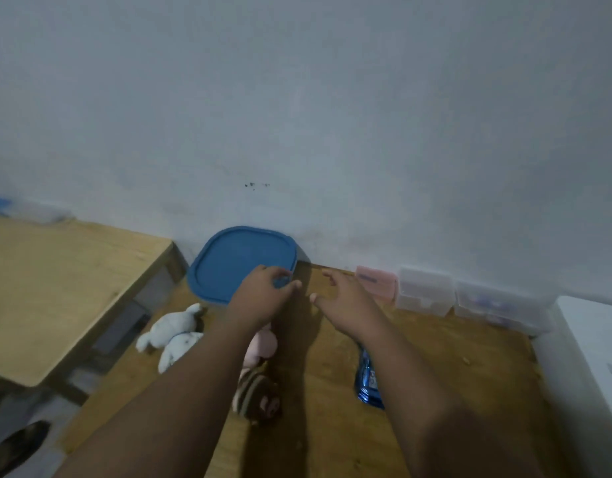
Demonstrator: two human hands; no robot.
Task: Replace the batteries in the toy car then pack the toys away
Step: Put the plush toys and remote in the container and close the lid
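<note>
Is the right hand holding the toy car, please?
No, the right hand is open and empty; the car lies on the table under its forearm.

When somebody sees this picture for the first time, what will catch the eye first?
Two bare arms reach forward from the bottom edge: the left hand grips the near right corner of the blue lid by the wall, and the right hand hovers open beside it. Under the arms, on the wooden table, lie a white plush toy at the left and a shiny blue toy car at the right.
</note>
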